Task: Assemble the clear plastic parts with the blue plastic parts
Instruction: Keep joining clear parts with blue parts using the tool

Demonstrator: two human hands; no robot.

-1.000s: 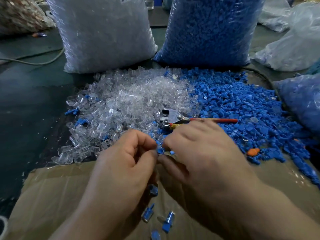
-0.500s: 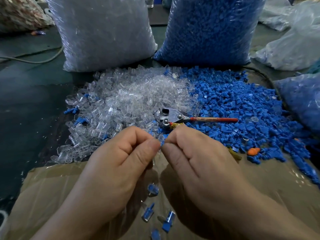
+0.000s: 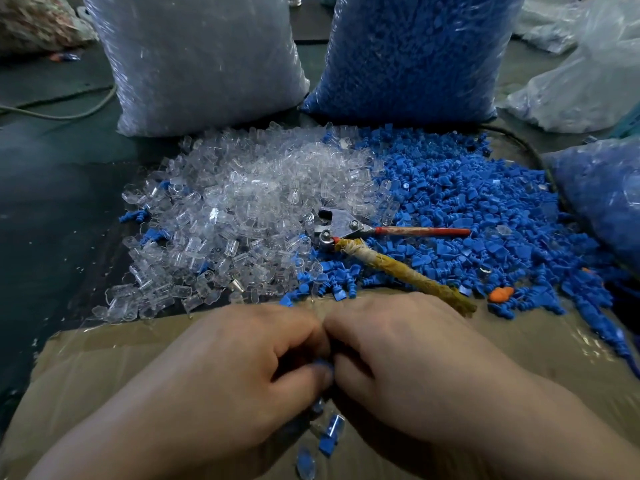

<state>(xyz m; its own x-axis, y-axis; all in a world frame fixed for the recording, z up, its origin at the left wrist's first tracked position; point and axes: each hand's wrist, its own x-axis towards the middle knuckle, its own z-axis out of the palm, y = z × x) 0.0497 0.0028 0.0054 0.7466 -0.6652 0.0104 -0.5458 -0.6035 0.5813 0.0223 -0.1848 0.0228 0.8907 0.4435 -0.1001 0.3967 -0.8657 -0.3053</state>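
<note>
Two hands are seen close together over a sheet of brown cardboard [image 3: 104, 358] at the near edge of the scene. The left hand [image 3: 242, 368] and the right hand [image 3: 398, 358] are touching at the knuckles. The fingers [image 3: 304, 379] of both hands are curled inward, and a small blue part [image 3: 323, 366] is pinched between them. Only a little of it is visible, so it cannot be told if a clear part is held with it.

Several finished pieces [image 3: 331, 432], blue inside clear, are laid on the cardboard just below the hands.

Beyond the cardboard, a big heap of clear parts [image 3: 249, 202] is spread on the left and a heap of blue parts [image 3: 467, 209] on the right. The two heaps are touching and are a little mixed in the middle. A metal hand tool [image 3: 346, 226] is placed where the heaps meet. One handle of it is red [image 3: 422, 232] and is pointed to the right; the other is wrapped in yellowish cloth [image 3: 398, 271] and is pointed toward the right hand. One orange piece [image 3: 500, 294] is seen at the near right edge of the blue heap.

At the far side, a full bag of clear parts [image 3: 201, 64] is stood on the left and a full bag of blue parts [image 3: 408, 53] beside it on the right.
</note>
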